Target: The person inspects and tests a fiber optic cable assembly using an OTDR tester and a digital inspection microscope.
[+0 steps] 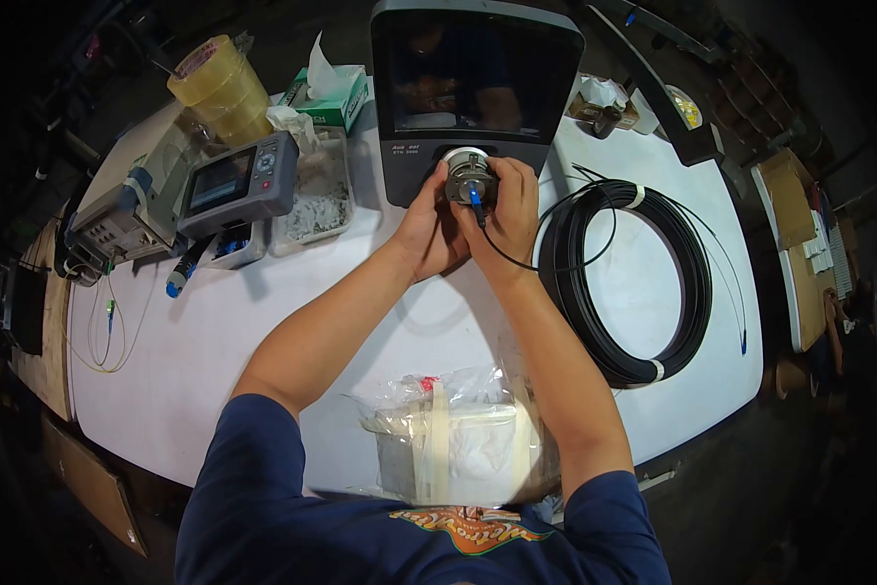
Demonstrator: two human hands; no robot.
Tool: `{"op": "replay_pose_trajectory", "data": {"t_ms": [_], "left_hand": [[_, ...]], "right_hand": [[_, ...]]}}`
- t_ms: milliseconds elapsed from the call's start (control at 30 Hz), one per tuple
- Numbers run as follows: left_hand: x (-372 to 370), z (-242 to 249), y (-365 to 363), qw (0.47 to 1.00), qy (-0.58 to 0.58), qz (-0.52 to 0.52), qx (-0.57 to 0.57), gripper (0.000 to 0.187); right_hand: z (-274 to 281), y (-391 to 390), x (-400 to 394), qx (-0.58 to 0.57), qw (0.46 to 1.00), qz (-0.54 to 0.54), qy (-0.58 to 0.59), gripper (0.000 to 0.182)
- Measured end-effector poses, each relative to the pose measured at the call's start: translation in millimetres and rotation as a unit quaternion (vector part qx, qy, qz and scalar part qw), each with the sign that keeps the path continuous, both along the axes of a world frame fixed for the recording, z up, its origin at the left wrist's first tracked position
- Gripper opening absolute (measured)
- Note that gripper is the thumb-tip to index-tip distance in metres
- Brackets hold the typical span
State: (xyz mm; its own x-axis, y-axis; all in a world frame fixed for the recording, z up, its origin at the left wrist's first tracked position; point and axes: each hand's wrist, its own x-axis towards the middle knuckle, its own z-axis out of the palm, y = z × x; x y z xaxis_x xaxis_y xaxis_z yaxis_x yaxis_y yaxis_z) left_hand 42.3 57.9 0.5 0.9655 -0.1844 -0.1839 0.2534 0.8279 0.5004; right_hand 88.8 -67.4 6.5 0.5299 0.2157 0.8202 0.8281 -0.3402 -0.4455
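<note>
A blue fibre connector [474, 195] sits plugged into the round silver port [468, 168] at the base of a dark inspection unit [476, 93], pinched between two hands that meet at that port. The left hand [429, 229] cups the port from its left side, fingers curled against the metal ring; the right hand [510, 213] closes on the connector from the right, thumb and forefinger clamped around its blue body. The two hands touch each other just below the port.

From the connector a thin black cable [517, 263] runs down under the right hand and curves right to a large coil of black cable [624, 283], bound with white ties, lying on the white table [214, 361] just right of the unit. The coil's free end, tipped in blue [742, 341], trails beyond the coil's right side.

Left of the unit stands a grey handheld tester [239, 183] with a small screen, propped over a clear tray [317, 190] of white scraps. Behind the tray, still left of the unit, lie a green tissue box [336, 97] and a stack of yellowish tape rolls [222, 90]. Farther left sits a second grey instrument [126, 210], with a thin yellow patch cord [107, 336] looping in front of it.

In front of the unit, near the person's chest, rests a clear plastic bag [458, 439] holding a white box.
</note>
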Motion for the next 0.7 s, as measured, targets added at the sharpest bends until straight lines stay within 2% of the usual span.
{"op": "replay_pose_trajectory", "data": {"t_ms": [133, 333, 467, 533, 667, 700], "left_hand": [[-2, 1, -1, 1.0, -0.009, -0.003, -0.027, 0.063], [-6, 11, -3, 1.0, 0.006, 0.008, -0.029, 0.056], [-4, 3, -1, 1.0, 0.003, 0.011, -0.002, 0.061], [0, -6, 3, 1.0, -0.003, -0.013, 0.008, 0.064], [0, -4, 0, 1.0, -0.02, -0.015, 0.011, 0.067], [-1, -3, 1, 0.999, -0.022, -0.025, 0.005, 0.067]], "right_hand": [[-4, -2, 4, 0.016, 1.0, 0.002, -0.026, 0.056], [-2, -6, 5, -0.009, 0.999, -0.003, -0.035, 0.057], [1, -6, -3, -0.003, 1.0, -0.001, -0.01, 0.056], [3, -7, -8, 0.047, 0.997, 0.052, 0.032, 0.054], [-10, -12, -4, 0.081, 0.991, 0.087, 0.055, 0.052], [-8, -12, -7, 0.158, 0.97, 0.122, 0.142, 0.045]]}}
